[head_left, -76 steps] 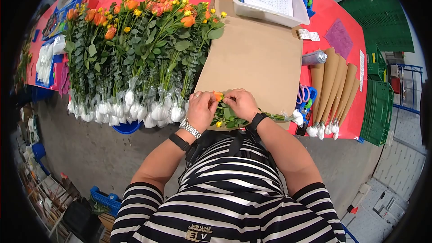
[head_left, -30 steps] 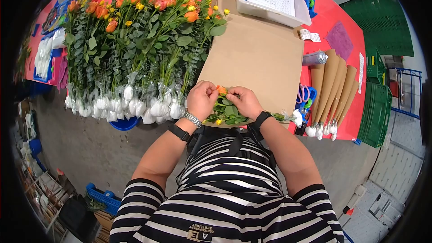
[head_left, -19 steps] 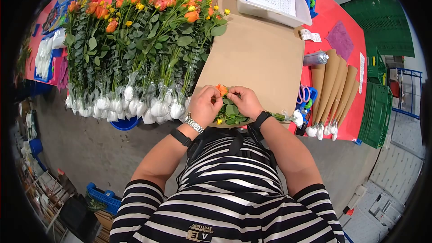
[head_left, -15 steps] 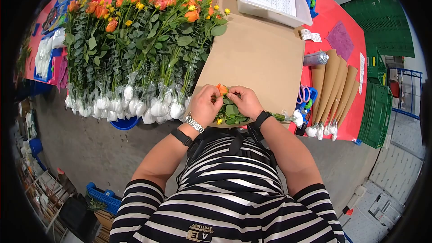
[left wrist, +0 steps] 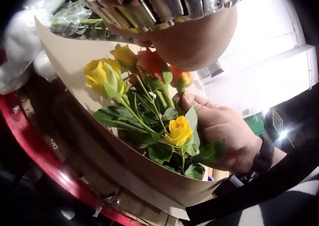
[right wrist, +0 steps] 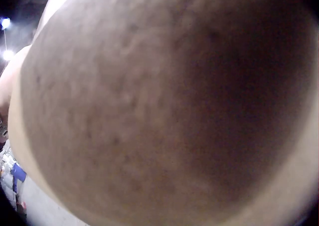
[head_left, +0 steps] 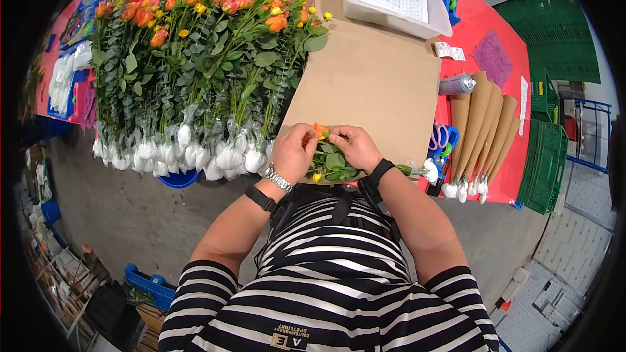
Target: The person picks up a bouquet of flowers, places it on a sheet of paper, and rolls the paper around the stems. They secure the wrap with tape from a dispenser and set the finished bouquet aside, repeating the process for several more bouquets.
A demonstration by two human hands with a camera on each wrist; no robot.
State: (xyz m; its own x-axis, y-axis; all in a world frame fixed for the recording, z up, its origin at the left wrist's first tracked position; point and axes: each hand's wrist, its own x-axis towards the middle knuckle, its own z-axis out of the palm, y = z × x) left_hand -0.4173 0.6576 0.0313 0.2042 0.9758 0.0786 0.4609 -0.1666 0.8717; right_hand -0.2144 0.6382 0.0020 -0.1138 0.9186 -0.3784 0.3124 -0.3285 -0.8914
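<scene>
In the head view a small bouquet (head_left: 336,161) lies at the front edge of brown paper (head_left: 372,81), its wrapped stem end (head_left: 430,171) pointing right. An orange rose (head_left: 320,132) stands between the two hands. My left hand (head_left: 293,152) has curled fingertips at the rose's left side; the left wrist view hides them. From the other side, my right hand (head_left: 356,148) pinches just under an orange bloom (left wrist: 180,79), as the left wrist view shows. Yellow roses (left wrist: 179,132) and leaves lie close by. Skin fills most of the right wrist view.
Many bunches of orange and yellow flowers (head_left: 215,58) cover the table's left side. A white bin (head_left: 391,14) with a paper sheet stands at the back. To the right are a spray can (head_left: 456,85), pink scissors (head_left: 438,135) and several brown paper cones (head_left: 479,117).
The left hand has dropped slightly and turned inward since a second ago, its fingertips staying by the orange rose. The right hand has hardly moved.
</scene>
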